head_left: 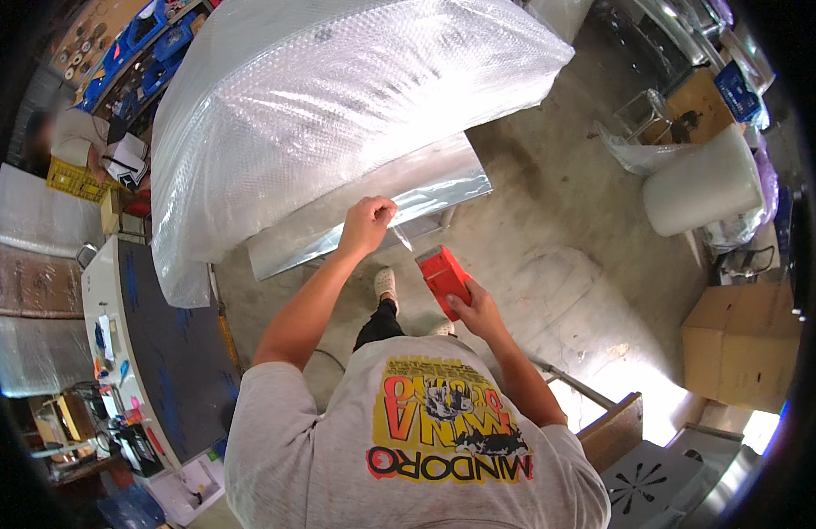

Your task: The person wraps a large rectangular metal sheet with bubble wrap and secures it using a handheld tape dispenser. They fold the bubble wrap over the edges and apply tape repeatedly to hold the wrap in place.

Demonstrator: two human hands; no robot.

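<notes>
I see 1 big bundle wrapped in bubble wrap [337,97] lying on the concrete floor [558,203], with a silvery sheet [373,212] sticking out along its near edge. My left hand [366,225] is clenched, pinching the free end of clear tape [401,236] against that sheet, while my right hand [475,309] grips the red tape dispenser [443,278] just beside it. I'd judge it best to keep the strip taut and pressed flat so it bonds without wrinkles.
</notes>
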